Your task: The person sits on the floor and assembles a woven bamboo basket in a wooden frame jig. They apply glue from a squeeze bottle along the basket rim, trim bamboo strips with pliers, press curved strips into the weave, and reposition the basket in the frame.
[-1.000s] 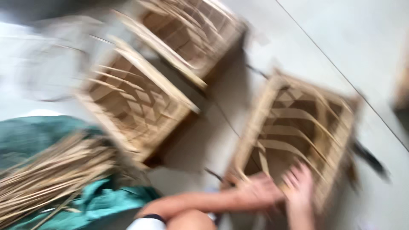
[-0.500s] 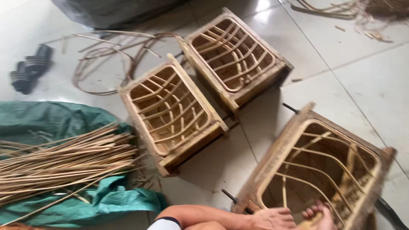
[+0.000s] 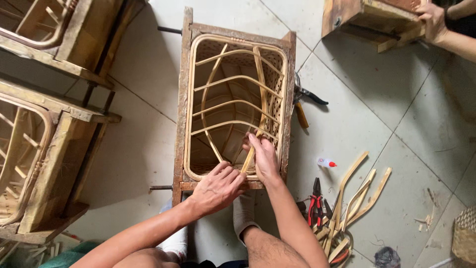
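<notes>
Nearest, at the right: bent strips (image 3: 354, 191) and red-handled pliers (image 3: 314, 202) strewn over the floor tiles (image 3: 367, 119), a small glue bottle (image 3: 326, 162) just beyond.

In the middle: left hand (image 3: 218, 186) curled over the near rail of the wooden frame (image 3: 182, 99), fingers narrow, apparently bracing rather than gripping a loose piece. Just to its right and a little farther, right hand (image 3: 263, 156) pinching the near end of a cane strip (image 3: 258, 99) inside the basket. Strip running from those fingertips away toward the far rim, long axis near-to-far, close to the right wall; right hand clearly the nearer to it.

Beside the frame's right edge, cutters (image 3: 303, 101). At left, two more frames (image 3: 44, 134). Far right, another person's hand (image 3: 432, 21) on a wooden block (image 3: 369, 20).
</notes>
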`<control>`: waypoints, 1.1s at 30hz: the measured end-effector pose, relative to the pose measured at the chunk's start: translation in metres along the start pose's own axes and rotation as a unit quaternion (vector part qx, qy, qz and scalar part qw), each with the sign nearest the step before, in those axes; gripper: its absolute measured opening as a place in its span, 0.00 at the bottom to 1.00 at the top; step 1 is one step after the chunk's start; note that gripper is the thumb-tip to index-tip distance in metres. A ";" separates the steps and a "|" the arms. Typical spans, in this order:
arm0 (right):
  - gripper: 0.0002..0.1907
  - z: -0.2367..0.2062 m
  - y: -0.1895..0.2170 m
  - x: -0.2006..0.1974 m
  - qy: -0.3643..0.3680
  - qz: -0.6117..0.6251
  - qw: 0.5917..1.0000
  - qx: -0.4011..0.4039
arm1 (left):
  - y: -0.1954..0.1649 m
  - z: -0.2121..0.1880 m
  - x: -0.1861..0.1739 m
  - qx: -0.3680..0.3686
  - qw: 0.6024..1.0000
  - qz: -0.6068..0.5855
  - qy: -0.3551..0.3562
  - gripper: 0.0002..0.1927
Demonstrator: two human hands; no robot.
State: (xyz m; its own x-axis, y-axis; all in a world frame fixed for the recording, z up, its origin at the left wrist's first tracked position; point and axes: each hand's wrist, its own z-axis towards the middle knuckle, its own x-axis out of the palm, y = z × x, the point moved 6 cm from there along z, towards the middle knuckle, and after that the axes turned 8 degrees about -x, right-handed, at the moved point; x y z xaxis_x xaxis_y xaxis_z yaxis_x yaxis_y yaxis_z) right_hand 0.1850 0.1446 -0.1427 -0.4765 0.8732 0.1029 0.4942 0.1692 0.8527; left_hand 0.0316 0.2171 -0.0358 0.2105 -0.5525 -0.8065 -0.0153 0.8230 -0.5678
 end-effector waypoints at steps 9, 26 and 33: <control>0.17 -0.016 0.010 -0.013 0.065 -0.028 0.997 -0.035 | 0.002 -0.005 0.012 -0.003 1.000 0.019 0.024 0.30; 0.23 0.004 -0.031 0.006 0.063 0.203 0.966 0.145 | 0.003 -0.005 0.012 -0.014 1.000 0.021 -0.001 0.27; 0.24 0.007 -0.037 0.007 -0.001 0.202 0.968 0.152 | 0.006 -0.005 0.013 -0.018 1.000 0.019 0.003 0.24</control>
State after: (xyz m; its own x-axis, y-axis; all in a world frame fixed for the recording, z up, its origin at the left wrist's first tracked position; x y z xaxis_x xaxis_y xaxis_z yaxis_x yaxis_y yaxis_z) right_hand 0.1687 0.1483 -0.1768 -0.1994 0.8969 0.3948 0.8307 -0.0590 0.5536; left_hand 0.0298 0.2143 -0.0511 0.2026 -0.5217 -0.8288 -0.0591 0.8382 -0.5421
